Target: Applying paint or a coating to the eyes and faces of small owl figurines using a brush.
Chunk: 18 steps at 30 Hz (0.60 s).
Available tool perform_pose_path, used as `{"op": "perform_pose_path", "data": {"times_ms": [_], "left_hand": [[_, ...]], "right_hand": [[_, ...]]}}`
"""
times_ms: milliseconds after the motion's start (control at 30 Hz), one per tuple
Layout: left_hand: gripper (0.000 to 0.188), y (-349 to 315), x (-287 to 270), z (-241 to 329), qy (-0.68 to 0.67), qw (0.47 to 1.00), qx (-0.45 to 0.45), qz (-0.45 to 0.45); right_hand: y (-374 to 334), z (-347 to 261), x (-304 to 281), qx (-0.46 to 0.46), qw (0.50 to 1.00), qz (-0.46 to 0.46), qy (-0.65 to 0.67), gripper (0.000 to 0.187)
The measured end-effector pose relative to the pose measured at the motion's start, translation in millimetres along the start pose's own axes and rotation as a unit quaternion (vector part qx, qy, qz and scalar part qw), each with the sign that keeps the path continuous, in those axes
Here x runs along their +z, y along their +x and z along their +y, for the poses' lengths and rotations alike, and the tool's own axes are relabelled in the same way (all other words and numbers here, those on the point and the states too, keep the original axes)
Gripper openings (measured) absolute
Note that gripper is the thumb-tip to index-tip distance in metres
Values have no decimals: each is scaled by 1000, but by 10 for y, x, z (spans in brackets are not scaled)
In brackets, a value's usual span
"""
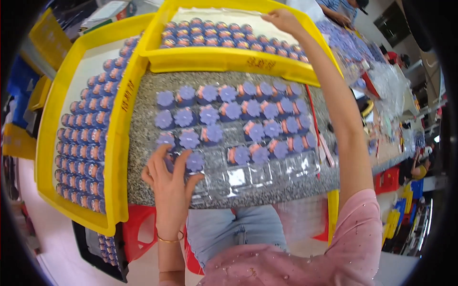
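Note:
My left hand (168, 180) reaches over the near left corner of a clear plastic blister tray (217, 167). Its bent fingers are apart, touching around a purple flower-shaped piece (169, 163) that they partly hide; the thumb rests beside another purple flower piece (194, 162). Rows of these purple flowers, with pink parts showing beside many, fill most of the tray's pockets. Stretched far forward, my right hand (285, 21) has its fingertips pinched together over the white-lined yellow bin (210, 59). What they pinch, if anything, is too small to make out. Small round-headed blue figures (205, 35) stand in that bin.
Another yellow bin (121, 157) with rows of similar figures stands at the left. Red-handled tools (324, 148) lie right of the blister tray on the speckled tabletop (143, 133). Purple pieces and plastic bags (391, 86) cover the far right, where another person (341, 14) works.

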<state>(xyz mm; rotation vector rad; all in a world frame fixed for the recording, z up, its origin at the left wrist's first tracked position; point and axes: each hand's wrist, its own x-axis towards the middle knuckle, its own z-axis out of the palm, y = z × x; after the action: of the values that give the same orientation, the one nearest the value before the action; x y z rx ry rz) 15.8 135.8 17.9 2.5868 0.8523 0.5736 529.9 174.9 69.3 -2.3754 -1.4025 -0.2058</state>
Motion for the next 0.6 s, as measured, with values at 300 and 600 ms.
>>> {"op": "perform_pose_path", "data": {"times_ms": [300,600], "left_hand": [[41,-20,188,-63,31,997,33,70],[39,-24,298,-63,48,992,74,86]], "right_hand": [[-3274,-583,-1280,244,960,-137,29,27],[-3903,-19,-263,313,939,-9,146,32]]}}
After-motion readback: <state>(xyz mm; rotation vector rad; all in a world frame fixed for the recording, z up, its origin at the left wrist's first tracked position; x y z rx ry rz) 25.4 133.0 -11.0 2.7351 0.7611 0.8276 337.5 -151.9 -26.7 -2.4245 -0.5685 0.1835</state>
